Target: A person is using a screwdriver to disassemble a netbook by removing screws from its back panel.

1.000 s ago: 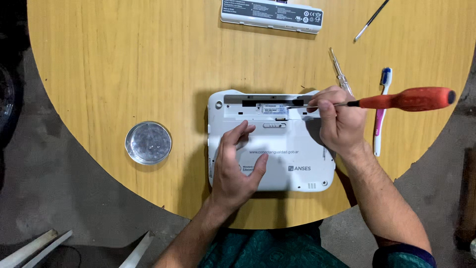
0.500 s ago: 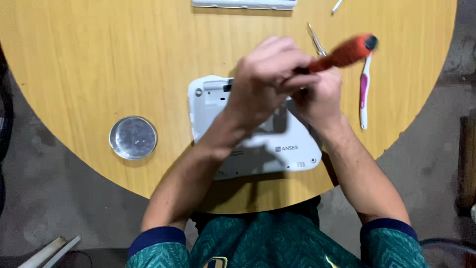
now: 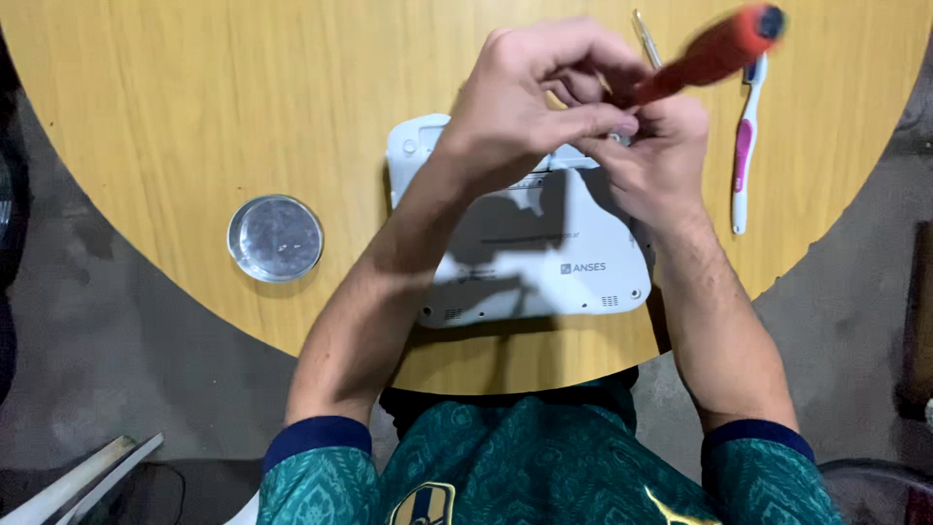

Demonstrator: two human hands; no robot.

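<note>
A small white laptop [image 3: 544,262] lies upside down on the round wooden table [image 3: 243,107], its far part hidden by my hands. My right hand [image 3: 651,160] grips a red-handled screwdriver [image 3: 714,49], tilted with the handle up and to the right. My left hand [image 3: 539,92] hovers above the laptop's far edge, its fingers pinched together at the screwdriver's tip. Whether something small sits between those fingers cannot be made out.
A round metal dish [image 3: 275,237] stands on the table to the left of the laptop. A pink and white toothbrush [image 3: 744,146] lies to the right. A thin metal tool [image 3: 645,34] pokes out behind my hands. The table edge curves close to my body.
My left hand has lifted off the laptop's underside and come up to the screwdriver's tip. The screwdriver has swung from lying level to tilted upward. The view has moved closer.
</note>
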